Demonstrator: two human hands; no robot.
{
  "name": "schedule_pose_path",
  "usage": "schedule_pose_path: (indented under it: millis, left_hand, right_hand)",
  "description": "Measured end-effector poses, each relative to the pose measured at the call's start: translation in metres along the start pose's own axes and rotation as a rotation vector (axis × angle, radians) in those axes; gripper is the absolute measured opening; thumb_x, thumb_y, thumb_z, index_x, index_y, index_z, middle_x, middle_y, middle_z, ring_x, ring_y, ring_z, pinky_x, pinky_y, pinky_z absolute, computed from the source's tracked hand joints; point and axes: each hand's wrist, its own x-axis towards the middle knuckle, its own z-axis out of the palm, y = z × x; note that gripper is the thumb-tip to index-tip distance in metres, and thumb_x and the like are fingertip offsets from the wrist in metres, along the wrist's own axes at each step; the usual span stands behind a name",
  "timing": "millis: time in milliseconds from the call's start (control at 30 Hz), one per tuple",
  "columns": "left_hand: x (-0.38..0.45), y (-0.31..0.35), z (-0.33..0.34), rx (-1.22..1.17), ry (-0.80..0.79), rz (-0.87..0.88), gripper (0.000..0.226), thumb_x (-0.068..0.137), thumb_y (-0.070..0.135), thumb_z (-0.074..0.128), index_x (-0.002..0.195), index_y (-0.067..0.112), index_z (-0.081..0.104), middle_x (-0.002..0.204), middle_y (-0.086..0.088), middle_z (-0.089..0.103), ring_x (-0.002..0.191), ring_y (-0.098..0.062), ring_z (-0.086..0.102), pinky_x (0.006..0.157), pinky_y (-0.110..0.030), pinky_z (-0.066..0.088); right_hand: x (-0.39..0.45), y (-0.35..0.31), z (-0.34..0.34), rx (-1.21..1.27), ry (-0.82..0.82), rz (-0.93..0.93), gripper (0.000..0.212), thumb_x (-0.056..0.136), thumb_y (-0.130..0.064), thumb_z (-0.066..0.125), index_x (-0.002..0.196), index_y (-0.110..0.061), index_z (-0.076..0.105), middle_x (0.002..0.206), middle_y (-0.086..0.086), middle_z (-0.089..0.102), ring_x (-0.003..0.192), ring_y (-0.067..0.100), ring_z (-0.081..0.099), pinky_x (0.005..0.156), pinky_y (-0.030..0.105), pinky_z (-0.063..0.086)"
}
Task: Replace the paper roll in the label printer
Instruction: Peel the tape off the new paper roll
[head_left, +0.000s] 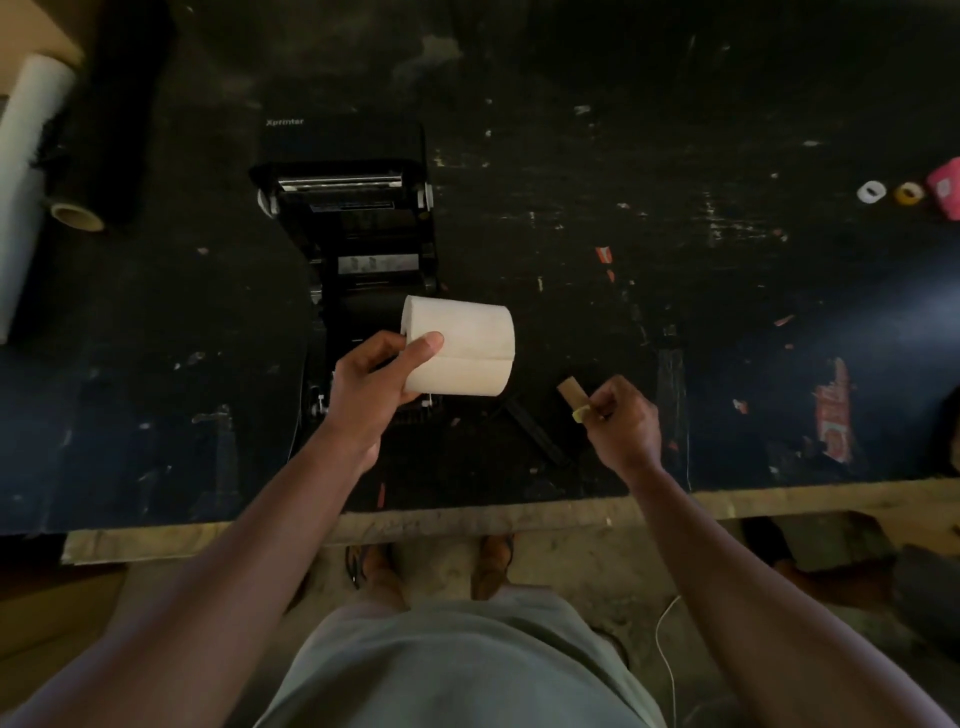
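Note:
A black label printer (353, 218) stands on the dark table with its lid swung open toward the back, its roll bay exposed. My left hand (371, 387) grips a full white paper roll (465, 345) by its left end, holding it just above the printer's front. My right hand (621, 418) is off to the right of the roll, closed on a small brown cardboard piece (571, 392) that sticks up from the fingers. A black spindle bar (535, 428) lies on the table between the hands.
Large rolls of white and black film (31, 171) lie at the far left. Small tape rolls (891, 192) and a pink object (946, 188) sit at the far right. The table's wooden front edge (467, 519) runs below my hands; my feet stand beneath.

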Motion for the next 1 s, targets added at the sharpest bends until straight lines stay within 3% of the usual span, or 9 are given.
schedule_pose_path:
  millis: [100, 167, 233, 367, 467, 600, 700, 867, 1000]
  left_hand:
    - [-0.005, -0.001, -0.010, -0.049, -0.011, -0.020, 0.020, 0.093, 0.031, 0.074, 0.079, 0.019, 0.065, 0.114, 0.006, 0.071, 0.113, -0.016, 0.067, 0.091, -0.037, 0.060]
    - [-0.007, -0.002, -0.016, -0.080, -0.008, -0.032, 0.017, 0.093, 0.031, 0.074, 0.088, 0.015, 0.067, 0.117, 0.005, 0.071, 0.114, -0.016, 0.067, 0.090, -0.036, 0.059]
    - [-0.009, -0.005, -0.022, -0.123, -0.008, -0.053, 0.019, 0.092, 0.032, 0.074, 0.097, 0.014, 0.069, 0.121, 0.003, 0.071, 0.117, -0.018, 0.067, 0.088, -0.034, 0.059]
    - [-0.015, -0.007, -0.034, -0.244, -0.020, -0.129, 0.033, 0.077, 0.042, 0.078, 0.102, 0.021, 0.072, 0.127, -0.003, 0.072, 0.124, -0.025, 0.067, 0.094, -0.039, 0.058]
    - [-0.023, -0.009, -0.041, -0.367, -0.039, -0.197, 0.035, 0.079, 0.039, 0.075, 0.111, 0.026, 0.072, 0.131, -0.008, 0.069, 0.125, -0.029, 0.065, 0.101, -0.045, 0.056]
    - [-0.028, -0.019, -0.056, -0.525, -0.075, -0.245, 0.075, 0.068, 0.045, 0.090, 0.135, 0.028, 0.061, 0.144, -0.012, 0.062, 0.132, -0.035, 0.062, 0.100, -0.046, 0.058]
    - [-0.028, -0.022, -0.066, -0.601, -0.092, -0.248, 0.099, 0.056, 0.049, 0.098, 0.144, 0.031, 0.056, 0.148, -0.013, 0.060, 0.133, -0.037, 0.063, 0.095, -0.044, 0.061]
    - [-0.027, -0.022, -0.071, -0.637, -0.126, -0.214, 0.101, 0.060, 0.054, 0.095, 0.149, 0.032, 0.053, 0.149, -0.013, 0.062, 0.133, -0.037, 0.064, 0.090, -0.040, 0.063]
    - [-0.026, -0.021, -0.068, -0.629, -0.139, -0.203, 0.097, 0.061, 0.056, 0.094, 0.147, 0.033, 0.056, 0.145, -0.011, 0.066, 0.132, -0.035, 0.065, 0.092, -0.040, 0.063]
  right_hand:
    - [0.001, -0.009, 0.003, -0.045, -0.013, -0.030, 0.033, 0.086, -0.014, 0.077, 0.113, -0.021, 0.060, 0.109, 0.003, 0.067, 0.100, 0.021, 0.067, 0.080, 0.040, 0.060]
    - [0.001, -0.017, 0.004, -0.165, 0.010, -0.190, 0.049, 0.083, -0.018, 0.080, 0.126, -0.022, 0.057, 0.120, 0.005, 0.063, 0.110, 0.022, 0.064, 0.090, 0.044, 0.059]
    - [0.003, -0.034, 0.006, -0.274, -0.033, -0.415, 0.049, 0.087, -0.021, 0.076, 0.132, -0.023, 0.058, 0.132, 0.004, 0.061, 0.124, 0.023, 0.058, 0.103, 0.046, 0.053]
    - [0.018, -0.076, 0.020, -0.584, -0.454, -0.659, 0.054, 0.092, -0.017, 0.063, 0.143, -0.031, 0.055, 0.151, -0.002, 0.051, 0.144, 0.022, 0.043, 0.118, 0.049, 0.033]
    - [0.033, -0.090, 0.029, -0.739, -0.617, -0.662, 0.051, 0.092, -0.014, 0.064, 0.140, -0.031, 0.061, 0.153, 0.001, 0.051, 0.143, 0.025, 0.046, 0.118, 0.048, 0.034]
    - [0.048, -0.107, 0.015, -0.596, -0.610, -0.506, 0.034, 0.097, -0.015, 0.061, 0.127, -0.028, 0.066, 0.137, 0.001, 0.061, 0.126, 0.022, 0.060, 0.107, 0.044, 0.051]
    - [0.051, -0.100, -0.004, -0.355, -0.474, -0.375, 0.023, 0.097, -0.020, 0.066, 0.118, -0.030, 0.067, 0.119, -0.004, 0.068, 0.108, 0.013, 0.068, 0.095, 0.039, 0.059]
    - [0.022, -0.083, -0.040, 0.263, -0.053, -0.247, 0.023, 0.090, -0.006, 0.075, 0.106, -0.022, 0.072, 0.104, -0.006, 0.074, 0.096, 0.004, 0.073, 0.089, 0.032, 0.062]
    - [-0.005, -0.092, -0.064, 0.637, 0.088, -0.163, 0.021, 0.092, -0.005, 0.074, 0.109, -0.019, 0.073, 0.112, -0.001, 0.075, 0.105, 0.010, 0.074, 0.094, 0.037, 0.060]
